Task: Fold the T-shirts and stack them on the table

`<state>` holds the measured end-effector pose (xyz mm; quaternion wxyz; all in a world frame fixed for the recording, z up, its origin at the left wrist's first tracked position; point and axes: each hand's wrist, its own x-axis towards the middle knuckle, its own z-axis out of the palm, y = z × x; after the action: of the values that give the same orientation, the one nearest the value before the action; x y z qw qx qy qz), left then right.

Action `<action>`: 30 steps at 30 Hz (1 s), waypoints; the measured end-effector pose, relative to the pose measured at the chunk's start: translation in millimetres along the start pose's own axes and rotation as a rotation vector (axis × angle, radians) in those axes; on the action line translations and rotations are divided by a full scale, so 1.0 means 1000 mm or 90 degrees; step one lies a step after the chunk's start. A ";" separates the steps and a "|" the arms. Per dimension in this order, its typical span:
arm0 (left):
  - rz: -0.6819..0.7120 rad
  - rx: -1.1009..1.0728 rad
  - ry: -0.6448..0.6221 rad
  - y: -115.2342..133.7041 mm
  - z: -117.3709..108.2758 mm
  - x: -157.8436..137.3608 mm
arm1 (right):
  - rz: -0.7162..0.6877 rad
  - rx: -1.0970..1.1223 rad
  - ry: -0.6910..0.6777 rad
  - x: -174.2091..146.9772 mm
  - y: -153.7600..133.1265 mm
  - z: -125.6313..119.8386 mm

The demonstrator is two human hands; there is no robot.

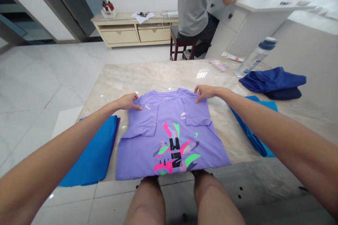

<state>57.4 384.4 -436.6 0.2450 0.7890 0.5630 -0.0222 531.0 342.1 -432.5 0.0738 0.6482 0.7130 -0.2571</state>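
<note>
A purple T-shirt [142, 154] with a bright multicoloured print lies front side up on the marble-look table [121, 77], its collar pointing away from me. Both sleeves are folded inward over the chest. My left hand [128, 102] pinches the left shoulder edge, thumb on top and fingers at the fabric's edge. At the opposite shoulder, my right hand [204, 92] grips the cloth in the same manner. The shirt's lower end reaches the table's near edge, above my knees.
Folded blue fabric [92, 154] lies left of the shirt. To the right are more folded blue cloth [266, 105], a dark blue garment [274, 81] and a clear water bottle [253, 59]. Beyond the table, a person in a grey shirt [194, 3] sits on a stool [182, 40].
</note>
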 end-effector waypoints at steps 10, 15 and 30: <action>0.028 0.138 0.119 0.021 -0.046 0.031 | -0.017 -0.123 0.183 0.032 0.007 -0.032; -0.028 0.173 0.282 0.052 -0.088 0.057 | 0.045 -0.052 0.434 0.045 0.000 -0.068; 0.216 0.067 0.312 0.046 -0.022 -0.051 | -0.314 -0.017 0.489 -0.063 0.000 0.000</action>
<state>75.0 337.7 -385.3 0.0608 0.8651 0.4638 0.1813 540.4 286.1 -404.9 -0.2513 0.5063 0.8249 0.0014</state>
